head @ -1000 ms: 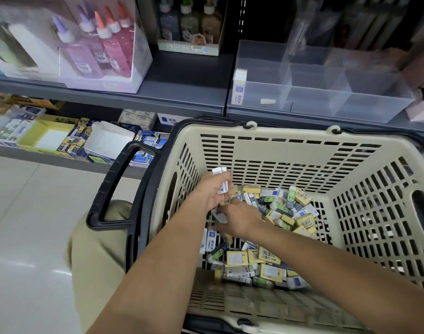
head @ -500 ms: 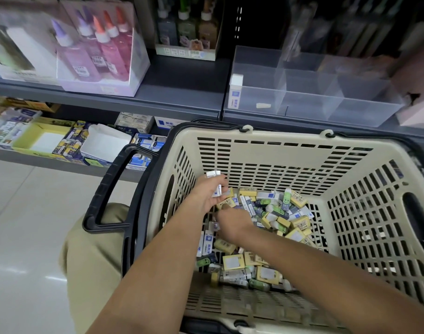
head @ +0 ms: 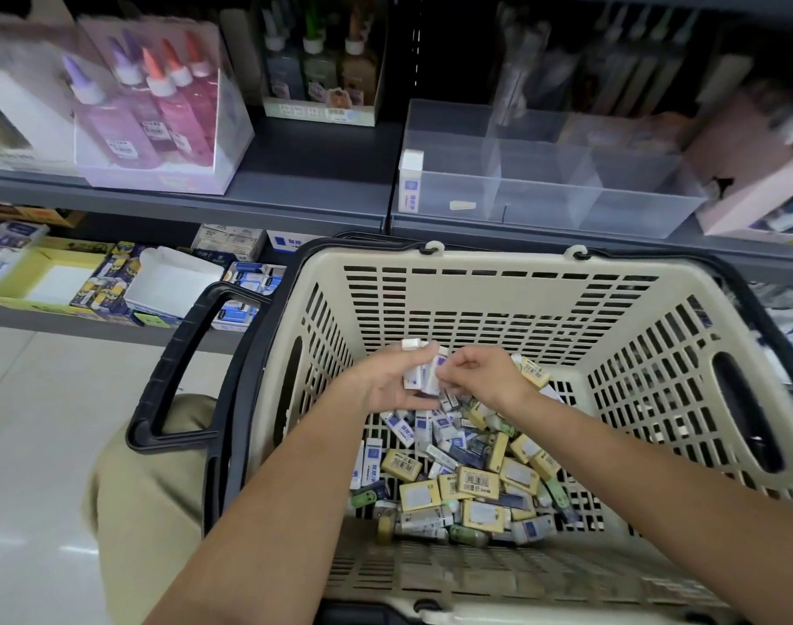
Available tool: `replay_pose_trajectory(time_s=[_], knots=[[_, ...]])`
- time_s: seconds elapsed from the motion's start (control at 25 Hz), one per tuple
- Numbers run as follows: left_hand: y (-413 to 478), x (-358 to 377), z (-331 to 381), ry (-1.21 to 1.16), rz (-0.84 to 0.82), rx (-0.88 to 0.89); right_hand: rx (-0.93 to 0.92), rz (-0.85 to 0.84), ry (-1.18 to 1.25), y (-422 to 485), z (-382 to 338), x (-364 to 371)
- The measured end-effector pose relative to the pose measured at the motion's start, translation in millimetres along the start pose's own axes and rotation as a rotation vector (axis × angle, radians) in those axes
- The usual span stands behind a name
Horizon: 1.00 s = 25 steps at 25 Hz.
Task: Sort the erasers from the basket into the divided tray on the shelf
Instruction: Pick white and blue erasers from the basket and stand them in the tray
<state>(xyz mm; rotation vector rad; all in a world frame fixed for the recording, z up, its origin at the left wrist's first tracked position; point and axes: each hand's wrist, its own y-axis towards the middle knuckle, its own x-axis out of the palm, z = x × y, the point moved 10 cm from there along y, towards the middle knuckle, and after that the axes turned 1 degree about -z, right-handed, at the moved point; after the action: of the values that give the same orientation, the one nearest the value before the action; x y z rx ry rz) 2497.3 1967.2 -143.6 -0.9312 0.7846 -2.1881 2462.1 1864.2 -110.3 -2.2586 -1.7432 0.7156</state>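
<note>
Over the basket, head view, we list: left hand gripping a few white erasers, right hand pinching one of them, loose erasers heaped on the basket floor, divided tray on the shelf behind, upright eraser at its left end.

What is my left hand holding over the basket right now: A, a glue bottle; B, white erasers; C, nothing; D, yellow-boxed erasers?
B: the left hand grips a small bunch of white erasers above the basket, and the right hand pinches one of them.
</note>
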Motion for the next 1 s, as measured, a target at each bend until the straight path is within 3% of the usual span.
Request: replay_pose_trajectory(time_s=[0.08, 0.2, 0.28, 0.48, 0.6, 0.8, 0.92, 1.0], knots=[[1, -18, 7, -0.059, 0.141, 0.082, 0.003, -0.004, -0.032, 6, 0, 3], [-1, -51, 12, -0.093, 0.361, 0.167, 0.000, 0.022, -0.643, 14, 11, 3], [-1, -56, 10, -0.107, 0.393, 0.168, 0.010, 0.024, -0.919, 15, 20, 10], [0, -50, 6, -0.097, 0.366, 0.129, 0.020, 0.043, -1.074, 23, 22, 21], [1, -50, 6, -0.069, 0.354, 0.123, 0.065, -0.020, -0.890, 25, 25, 14], [1, -53, 1, -0.006, 0.379, 0.073, 0.003, -0.137, -0.358, 12, 1, 3], [1, -24, -16, 0.058, 0.101, -0.111, -0.080, -0.229, -0.232, 3, -14, 11], [-1, -4, -21, 0.123, -0.086, -0.145, -0.107, -0.204, -0.125, 0, -19, 15]])
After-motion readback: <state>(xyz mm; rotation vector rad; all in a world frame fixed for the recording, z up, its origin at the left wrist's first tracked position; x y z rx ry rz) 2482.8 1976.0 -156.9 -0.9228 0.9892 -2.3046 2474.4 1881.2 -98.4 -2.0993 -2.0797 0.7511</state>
